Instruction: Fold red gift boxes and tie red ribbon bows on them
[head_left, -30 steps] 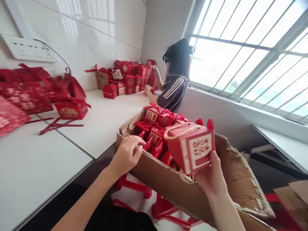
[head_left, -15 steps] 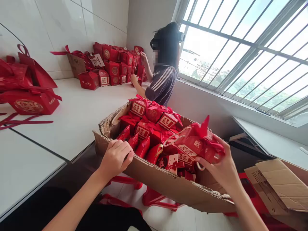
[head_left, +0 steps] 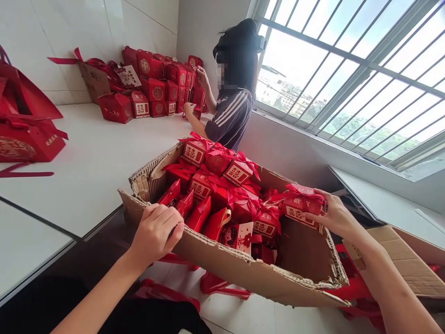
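Observation:
A long cardboard box (head_left: 243,273) holds many red gift boxes with ribbons and gold-and-white labels. My left hand (head_left: 158,232) is closed over its near left rim. At the box's right end, my right hand (head_left: 333,213) grips a red gift box (head_left: 301,204) by its right side, over the inner space near the far wall. Bare cardboard shows below it. To its left lie ribboned gift boxes (head_left: 238,172), and flat red packets (head_left: 200,214) stand along the near side.
Behind the box, a person (head_left: 232,106) handles red boxes beside a stack (head_left: 158,90) on the white table (head_left: 86,171). Larger red boxes (head_left: 31,139) sit at left. Red stools (head_left: 222,284) are below; another carton (head_left: 399,260) stands at right.
My right hand has moved the gift box away from me and rightward, lower at the box's far right side, and it is turned more level. My left hand stays on the rim.

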Motion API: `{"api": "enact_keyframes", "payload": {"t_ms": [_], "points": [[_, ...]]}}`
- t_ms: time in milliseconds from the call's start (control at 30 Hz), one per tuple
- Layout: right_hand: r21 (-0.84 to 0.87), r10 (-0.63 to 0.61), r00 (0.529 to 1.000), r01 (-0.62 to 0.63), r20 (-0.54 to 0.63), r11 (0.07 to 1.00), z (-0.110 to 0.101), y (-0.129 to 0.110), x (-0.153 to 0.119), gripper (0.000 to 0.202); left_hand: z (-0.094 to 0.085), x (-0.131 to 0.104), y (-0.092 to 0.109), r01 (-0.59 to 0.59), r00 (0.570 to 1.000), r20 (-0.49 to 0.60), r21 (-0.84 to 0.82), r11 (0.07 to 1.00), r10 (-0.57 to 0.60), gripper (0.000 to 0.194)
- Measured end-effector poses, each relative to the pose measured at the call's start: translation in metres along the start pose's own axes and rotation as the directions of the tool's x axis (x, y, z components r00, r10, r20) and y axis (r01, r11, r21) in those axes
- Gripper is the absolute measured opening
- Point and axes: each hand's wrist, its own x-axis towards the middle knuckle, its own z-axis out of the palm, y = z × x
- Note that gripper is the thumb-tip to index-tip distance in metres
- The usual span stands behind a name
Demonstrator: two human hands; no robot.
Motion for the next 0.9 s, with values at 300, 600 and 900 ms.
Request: {"api": "enact_keyframes", "payload": {"t_ms": [300, 600, 900], "points": [[0.355, 0.117, 0.992, -0.092, -0.050, 0.930, 0.034, -0.014, 0.054, 0.082, 0.003, -0.002, -0.001, -0.007, 1.000, -0.029, -0.009, 1.000, 0.007, 0.021], [0.811, 0.097, 0.993, -0.108, 0.064, 0.575, 0.116, -0.052, 0.091, 0.083, 0.001, 0.001, 0.006, -0.018, 0.998, -0.063, 0.027, 0.999, 0.020, 0.025], [0.800, 0.063, 0.998, -0.058, 0.025, 0.597, 0.134, -0.054, 0.096, 0.075, 0.004, 0.001, 0.010, 0.000, 0.995, -0.104, 0.022, 1.000, 0.003, 0.027]]}}
